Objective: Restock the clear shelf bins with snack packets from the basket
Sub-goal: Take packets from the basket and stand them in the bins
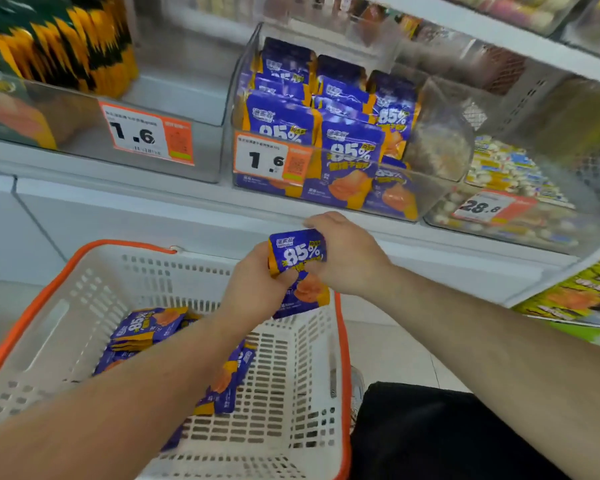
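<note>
Both hands hold a small stack of purple and orange snack packets above the far right corner of the basket. My left hand grips the stack from the left. My right hand wraps it from the right and top. The white basket with an orange rim lies below, with several more of the same packets inside, partly hidden by my left forearm. On the shelf straight ahead stands a clear bin with upright rows of the same packets and a 1.6 price tag.
A clear bin of green and yellow packets stands to the left, also tagged 1.6. Further right, another bin of small wrapped sweets carries a 28.8 tag. An upper shelf edge overhangs the bins. Yellow-green packs sit at the lower right.
</note>
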Demonstrator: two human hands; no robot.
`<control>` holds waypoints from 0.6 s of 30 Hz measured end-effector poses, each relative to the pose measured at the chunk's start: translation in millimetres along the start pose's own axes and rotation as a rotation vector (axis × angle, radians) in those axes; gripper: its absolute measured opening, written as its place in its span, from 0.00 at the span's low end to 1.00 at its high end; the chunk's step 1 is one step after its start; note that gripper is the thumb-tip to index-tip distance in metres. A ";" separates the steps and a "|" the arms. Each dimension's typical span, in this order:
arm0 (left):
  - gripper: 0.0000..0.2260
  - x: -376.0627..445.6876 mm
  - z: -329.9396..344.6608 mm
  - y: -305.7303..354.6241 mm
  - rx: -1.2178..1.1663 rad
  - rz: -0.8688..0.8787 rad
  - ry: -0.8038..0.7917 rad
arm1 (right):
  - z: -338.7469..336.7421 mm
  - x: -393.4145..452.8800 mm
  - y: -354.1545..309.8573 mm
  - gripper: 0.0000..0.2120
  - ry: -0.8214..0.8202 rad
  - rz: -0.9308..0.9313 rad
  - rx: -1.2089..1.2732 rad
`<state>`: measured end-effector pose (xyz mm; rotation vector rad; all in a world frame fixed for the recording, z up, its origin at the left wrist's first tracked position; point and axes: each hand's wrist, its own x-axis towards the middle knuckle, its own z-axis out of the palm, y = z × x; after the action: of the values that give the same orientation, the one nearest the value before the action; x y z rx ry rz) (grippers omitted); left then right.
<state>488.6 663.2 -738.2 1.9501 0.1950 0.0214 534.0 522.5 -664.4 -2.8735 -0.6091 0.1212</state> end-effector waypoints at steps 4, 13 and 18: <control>0.17 11.2 15.3 53.6 0.045 0.208 0.003 | -34.1 -17.2 4.9 0.28 0.154 -0.043 -0.152; 0.38 60.5 20.5 96.8 0.825 0.725 0.358 | -133.8 -10.5 52.8 0.17 0.900 0.084 -0.177; 0.42 69.5 18.8 77.1 0.941 0.738 0.365 | -141.3 21.9 73.5 0.20 0.865 0.183 -0.280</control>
<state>568.9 627.9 -679.6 2.8349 -0.3587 0.9165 600.0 440.4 -542.9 -2.8124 -0.1902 -1.1884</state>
